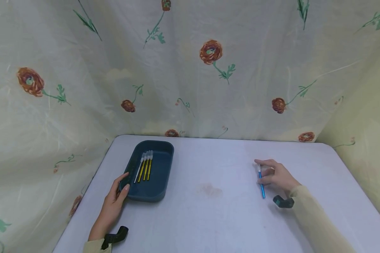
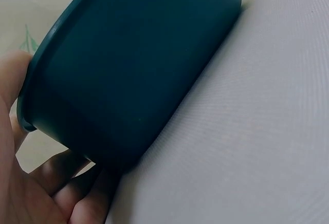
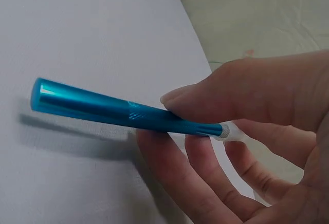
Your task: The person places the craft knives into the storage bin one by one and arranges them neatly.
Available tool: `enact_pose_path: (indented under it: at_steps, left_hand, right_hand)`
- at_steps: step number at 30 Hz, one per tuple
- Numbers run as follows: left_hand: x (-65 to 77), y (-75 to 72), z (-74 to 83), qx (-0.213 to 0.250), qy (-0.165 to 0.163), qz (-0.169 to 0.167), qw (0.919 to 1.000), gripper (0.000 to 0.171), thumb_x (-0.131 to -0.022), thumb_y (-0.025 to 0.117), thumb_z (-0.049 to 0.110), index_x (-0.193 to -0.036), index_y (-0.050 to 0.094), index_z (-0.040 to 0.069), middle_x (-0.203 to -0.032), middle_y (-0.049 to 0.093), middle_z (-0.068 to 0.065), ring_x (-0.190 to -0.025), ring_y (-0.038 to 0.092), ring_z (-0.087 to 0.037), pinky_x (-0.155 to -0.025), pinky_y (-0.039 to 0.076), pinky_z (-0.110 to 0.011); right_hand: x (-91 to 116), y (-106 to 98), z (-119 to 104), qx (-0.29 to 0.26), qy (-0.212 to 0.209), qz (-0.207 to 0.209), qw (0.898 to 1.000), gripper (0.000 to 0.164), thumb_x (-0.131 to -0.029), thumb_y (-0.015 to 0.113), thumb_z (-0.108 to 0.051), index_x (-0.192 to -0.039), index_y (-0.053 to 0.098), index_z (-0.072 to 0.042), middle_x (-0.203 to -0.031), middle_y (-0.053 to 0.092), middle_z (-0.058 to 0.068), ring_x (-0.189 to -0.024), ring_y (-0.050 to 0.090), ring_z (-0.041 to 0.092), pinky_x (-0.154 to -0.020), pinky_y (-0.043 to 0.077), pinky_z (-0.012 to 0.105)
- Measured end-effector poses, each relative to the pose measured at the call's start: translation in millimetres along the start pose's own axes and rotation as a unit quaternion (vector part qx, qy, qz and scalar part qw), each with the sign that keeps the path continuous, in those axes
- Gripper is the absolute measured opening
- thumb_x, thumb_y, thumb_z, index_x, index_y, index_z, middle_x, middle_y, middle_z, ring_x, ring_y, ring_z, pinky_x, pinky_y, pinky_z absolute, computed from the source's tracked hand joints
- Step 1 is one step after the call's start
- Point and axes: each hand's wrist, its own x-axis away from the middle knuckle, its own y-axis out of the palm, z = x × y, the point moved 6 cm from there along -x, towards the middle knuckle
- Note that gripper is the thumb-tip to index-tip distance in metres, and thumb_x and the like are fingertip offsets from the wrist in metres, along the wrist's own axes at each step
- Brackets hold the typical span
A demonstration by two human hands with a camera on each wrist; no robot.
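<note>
A dark teal tray lies at the left of the table. My left hand grips its near left corner; the left wrist view shows fingers around the tray's outer wall. Several slim craft knives with clear caps lie side by side in the tray, yellow ones and a silver one at the left. Over the right side of the table, my right hand pinches a shiny blue craft knife between thumb and fingers. Its knurled band shows, and its clear-capped end is partly hidden by the fingers.
The white table has a faint brownish stain near its middle. A flowered curtain hangs right behind the table's back edge and along both sides. Dark camera mounts sit on both wrists.
</note>
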Motion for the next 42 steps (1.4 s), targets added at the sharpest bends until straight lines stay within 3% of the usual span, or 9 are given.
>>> enact_pose_path:
  at_steps: [6,10,14,22,26,35,42]
  left_hand:
    - [-0.3,-0.5,-0.6,0.000,0.003,0.002,1.0000,0.057,-0.119,0.049,0.041,-0.170,0.032,0.023,-0.181,0.018,-0.018,-0.166,0.014,-0.044,-0.129,0.023,-0.066]
    - [-0.8,-0.3,-0.9,0.000,0.003,0.002,1.0000,0.057,-0.119,0.049,0.042,-0.170,0.032,0.023,-0.181,0.018,-0.018,-0.165,0.015,-0.044,-0.129,0.023,-0.066]
    - [-0.7,-0.1,-0.5,0.002,0.003,0.002,1.0000,0.057,-0.119,0.049,0.043,-0.170,0.032,0.023,-0.181,0.019,-0.018,-0.166,0.014,-0.044,-0.129,0.023,-0.066]
    - [-0.3,-0.1,0.1,0.002,-0.004,0.001,1.0000,0.057,-0.119,0.049,0.042,-0.170,0.032,0.024,-0.181,0.017,-0.018,-0.166,0.012,-0.042,-0.130,0.021,-0.065]
    - [-0.6,-0.1,-0.1,0.004,-0.005,-0.001,1.0000,0.056,-0.119,0.049,0.040,-0.170,0.032,0.024,-0.181,0.017,-0.018,-0.166,0.013,-0.042,-0.130,0.022,-0.065]
    - [0.0,-0.2,-0.2,0.004,-0.007,-0.001,1.0000,0.057,-0.119,0.049,0.041,-0.170,0.032,0.025,-0.181,0.016,-0.018,-0.166,0.014,-0.043,-0.130,0.022,-0.065]
    - [0.0,-0.4,0.4,0.003,-0.007,0.000,1.0000,0.056,-0.119,0.049,0.040,-0.170,0.032,0.024,-0.181,0.016,-0.019,-0.166,0.013,-0.043,-0.130,0.022,-0.065]
  right_hand:
    - [5,-1,-10,0.018,-0.020,-0.006,1.000,0.081,-0.088,0.086,-0.001,-0.161,0.052,-0.003,-0.149,0.053,0.021,-0.111,0.068,0.029,-0.087,0.057,0.036]
    - [9,0,-21,0.047,-0.030,-0.008,0.998,0.080,-0.092,0.086,-0.007,-0.164,0.051,-0.008,-0.156,0.051,0.019,-0.124,0.064,0.036,-0.103,0.051,0.055]
    - [13,4,-36,0.056,-0.052,-0.013,0.997,0.078,-0.094,0.085,-0.008,-0.164,0.051,-0.010,-0.160,0.049,0.018,-0.127,0.063,0.039,-0.108,0.047,0.070]
    - [19,16,-68,0.024,-0.107,-0.025,0.994,0.077,-0.091,0.087,-0.001,-0.161,0.056,-0.012,-0.155,0.053,0.017,-0.120,0.067,0.037,-0.098,0.057,0.045]
    - [21,22,-81,0.010,-0.126,-0.032,0.991,0.077,-0.090,0.089,-0.001,-0.160,0.057,-0.012,-0.154,0.054,0.013,-0.118,0.067,0.037,-0.093,0.061,0.037]
    - [23,36,-108,-0.009,-0.136,-0.042,0.990,0.077,-0.090,0.090,-0.003,-0.159,0.058,-0.014,-0.162,0.051,0.013,-0.118,0.065,0.034,-0.091,0.064,0.033]
    - [23,49,-126,-0.022,-0.146,-0.049,0.988,0.073,-0.089,0.090,0.001,-0.155,0.062,-0.013,-0.160,0.055,0.011,-0.115,0.067,0.036,-0.089,0.066,0.037]
